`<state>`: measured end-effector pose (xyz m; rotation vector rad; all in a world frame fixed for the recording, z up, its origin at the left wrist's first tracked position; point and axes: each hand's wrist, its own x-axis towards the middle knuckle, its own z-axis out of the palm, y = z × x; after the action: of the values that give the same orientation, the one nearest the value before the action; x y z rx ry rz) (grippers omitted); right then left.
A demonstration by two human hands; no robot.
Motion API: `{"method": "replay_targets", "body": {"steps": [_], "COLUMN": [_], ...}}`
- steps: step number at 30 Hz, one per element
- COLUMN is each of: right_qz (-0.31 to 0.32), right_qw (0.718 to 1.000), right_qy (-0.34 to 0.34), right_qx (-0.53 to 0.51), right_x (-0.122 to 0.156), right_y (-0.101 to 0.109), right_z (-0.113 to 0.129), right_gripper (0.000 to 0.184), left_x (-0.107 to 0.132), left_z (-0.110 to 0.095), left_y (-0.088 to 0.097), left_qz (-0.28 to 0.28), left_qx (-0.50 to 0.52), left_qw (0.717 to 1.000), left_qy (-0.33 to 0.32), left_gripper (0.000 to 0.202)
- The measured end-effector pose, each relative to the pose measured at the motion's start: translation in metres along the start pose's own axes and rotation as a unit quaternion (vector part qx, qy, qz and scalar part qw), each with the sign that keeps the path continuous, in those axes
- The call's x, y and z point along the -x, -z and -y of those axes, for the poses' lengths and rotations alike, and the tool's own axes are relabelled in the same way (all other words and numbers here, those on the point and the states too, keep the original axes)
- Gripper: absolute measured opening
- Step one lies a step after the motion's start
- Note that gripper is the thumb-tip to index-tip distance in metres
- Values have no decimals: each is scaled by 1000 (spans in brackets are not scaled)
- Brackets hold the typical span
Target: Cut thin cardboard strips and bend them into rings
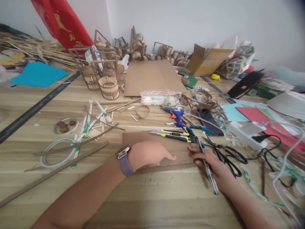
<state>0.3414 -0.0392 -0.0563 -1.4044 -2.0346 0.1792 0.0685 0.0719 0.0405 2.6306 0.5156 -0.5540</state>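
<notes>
Cardboard sheet (143, 138): it lies flat on the tabletop (143, 194), straight in front of you.
Left hand (152, 154): it is palm-down on the sheet, fingers stretched out and gripping nothing. It pins the sheet down.
Right hand (212, 167): it is at the sheet's right end, fingers closed around a slender tool (206, 165).
Tool: probably a pen or a craft knife; the blur hides which.
Long axis: it runs diagonally from your right wrist, away from you and slightly left. The far end points over the sheet's right edge.
Step in hand: as I judge it, you are steadying the sheet while the tool sits at its right end.
Next move calls for: a firm left palm so the sheet cannot slide, left fingertips clear of the tool's line, and the far end lowered onto the board.
Around the sheet: utility knives (173, 135) lie on its far edge, with a glue gun (175, 114) beyond them. Scissors (228, 154) lie just right of it.
</notes>
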Motion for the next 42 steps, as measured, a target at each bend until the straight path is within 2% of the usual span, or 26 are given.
{"method": "replay_targets", "body": {"steps": [8, 12, 14, 18, 22, 24, 27, 29, 31, 36, 42], "right_qz": [48, 44, 22, -45, -112, -130, -84, -50, -43, 4, 28], "right_qw": [999, 999, 999, 991, 982, 964, 947, 942, 936, 943, 962], "right_qy": [12, 21, -9, -116, -139, -186, -252, -277, -287, -252, -198], "right_qx": [1, 14, 31, 47, -60, -137, -180, -184, -201, -216, -185], "right_x": [-3, -1, 2, 8, 2, -3, -10, -13, -14, -10, -8], "right_y": [10, 13, 16, 22, 17, 10, -3, -12, -19, -27, -26], "right_z": [0, 0, 1, 14, 43, 60, 83, 94, 102, 105, 97], "right_gripper": [17, 19, 24, 35, 29, 25, 21, 20, 20, 15, 11], "left_x": [1, 1, 0, -1, -1, -1, -1, -1, -1, 0, -1], "left_z": [-2, 0, 2, 5, 4, 4, 4, 5, 5, 5, 5], "left_y": [5, 3, 0, -3, -1, 0, -1, -2, -2, 0, 0], "left_qz": [21, 15, 4, 3, 15, 17, 9, -5, -8, 2, 0], "left_qx": [4, 8, 15, 32, 42, 45, 47, 45, 44, 53, 70], "left_qw": [1000, 1000, 1000, 999, 999, 999, 999, 999, 999, 998, 997], "left_qy": [10, 7, 0, -7, -4, -4, -6, -13, -17, -19, -18], "left_gripper": [68, 68, 67, 65, 65, 67, 67, 65, 65, 66, 66]}}
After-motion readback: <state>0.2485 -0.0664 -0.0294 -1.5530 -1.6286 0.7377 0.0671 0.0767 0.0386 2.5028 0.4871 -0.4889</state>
